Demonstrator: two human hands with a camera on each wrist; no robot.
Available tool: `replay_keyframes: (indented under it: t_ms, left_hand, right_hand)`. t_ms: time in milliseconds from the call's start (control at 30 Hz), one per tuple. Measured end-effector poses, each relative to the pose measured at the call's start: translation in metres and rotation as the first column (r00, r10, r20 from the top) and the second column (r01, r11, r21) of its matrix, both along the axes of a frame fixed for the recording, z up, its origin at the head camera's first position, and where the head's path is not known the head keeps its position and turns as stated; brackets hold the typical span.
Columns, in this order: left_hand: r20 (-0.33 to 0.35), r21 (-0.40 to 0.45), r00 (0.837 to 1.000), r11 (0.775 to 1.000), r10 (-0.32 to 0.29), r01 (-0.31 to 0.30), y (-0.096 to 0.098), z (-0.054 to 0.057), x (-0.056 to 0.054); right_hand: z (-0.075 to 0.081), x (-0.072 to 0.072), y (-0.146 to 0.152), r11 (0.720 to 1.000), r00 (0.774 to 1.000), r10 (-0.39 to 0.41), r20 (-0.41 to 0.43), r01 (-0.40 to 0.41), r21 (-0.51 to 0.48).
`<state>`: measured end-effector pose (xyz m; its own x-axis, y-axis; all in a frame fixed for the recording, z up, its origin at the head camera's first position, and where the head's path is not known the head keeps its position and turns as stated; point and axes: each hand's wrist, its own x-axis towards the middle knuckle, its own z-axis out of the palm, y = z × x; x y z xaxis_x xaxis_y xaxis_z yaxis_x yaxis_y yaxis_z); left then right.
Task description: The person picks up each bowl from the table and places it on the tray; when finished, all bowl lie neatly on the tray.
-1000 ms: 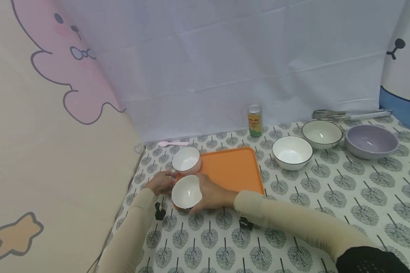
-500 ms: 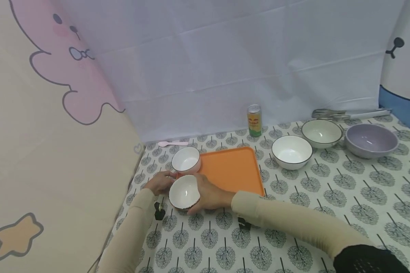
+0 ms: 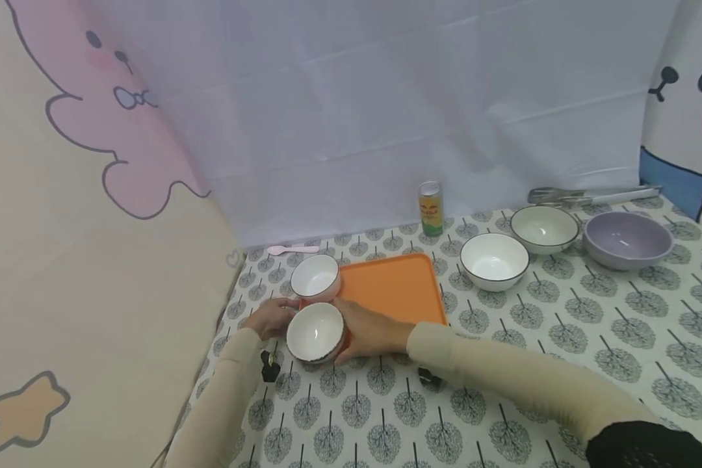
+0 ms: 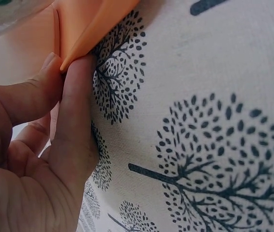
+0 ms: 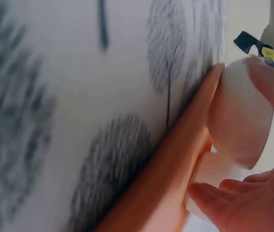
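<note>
In the head view, an orange tray (image 3: 389, 286) lies on the patterned tablecloth. A white-lined bowl (image 3: 314, 333) sits at its front left corner, with a second white bowl (image 3: 314, 276) just behind. My left hand (image 3: 267, 318) pinches the tray's corner between thumb and finger, seen closely in the left wrist view. On the bowl's right side is my right hand (image 3: 371, 330), its thumb low near the bowl's front. In the right wrist view this hand (image 5: 253, 193) has its fingers spread apart, thumb overlapping the bowl (image 5: 238, 116) and a fingertip at the tray's edge.
A pink spoon (image 3: 292, 249) lies behind the bowls, and a drink can (image 3: 431, 209) stands at the back. To the right are a white bowl (image 3: 494, 262), a pale bowl (image 3: 544, 229), a purple bowl (image 3: 628, 240) and a whisk (image 3: 556, 195).
The front bowl has shifted slightly left. My right hand has slid from over its rim to lower on its right side, so the rim shows fully. My left hand stays at the tray corner.
</note>
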<state>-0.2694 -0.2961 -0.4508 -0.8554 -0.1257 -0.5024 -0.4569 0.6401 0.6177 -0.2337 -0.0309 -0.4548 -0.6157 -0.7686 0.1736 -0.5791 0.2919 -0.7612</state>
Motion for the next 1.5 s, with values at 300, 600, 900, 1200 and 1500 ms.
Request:
replay_keyframes:
  t_ms: [300, 600, 900, 1200, 1500]
  left_hand:
    - [-0.005, -0.004, 1.0, 1.0, -0.021, 0.021, -0.003, -0.001, 0.0]
    - [0.004, -0.099, 0.999, 0.994, -0.047, 0.047, 0.004, -0.004, -0.003]
    - [-0.019, -0.088, 0.994, 0.99, -0.108, 0.106, 0.001, 0.0, -0.002]
    - [-0.011, -0.142, 0.996, 0.986, -0.088, 0.085, 0.003, 0.005, -0.004]
    - [0.017, -0.127, 0.998, 0.99, -0.059, 0.061, 0.005, 0.0, -0.007]
  right_hand:
    - [0.012, 0.0, 0.024, 0.927, 0.964, -0.15, -0.221, 0.215, 0.307]
    - [0.024, -0.002, 0.075, 0.891, 0.951, -0.259, -0.17, 0.303, 0.339]
    - [0.036, -0.008, 0.127, 0.873, 0.924, -0.33, -0.194, 0.377, 0.311]
    - [0.043, -0.017, 0.167, 0.813, 0.87, -0.439, -0.224, 0.491, 0.313]
    - [0.044, -0.019, 0.203, 0.779, 0.839, -0.492, -0.232, 0.543, 0.313]
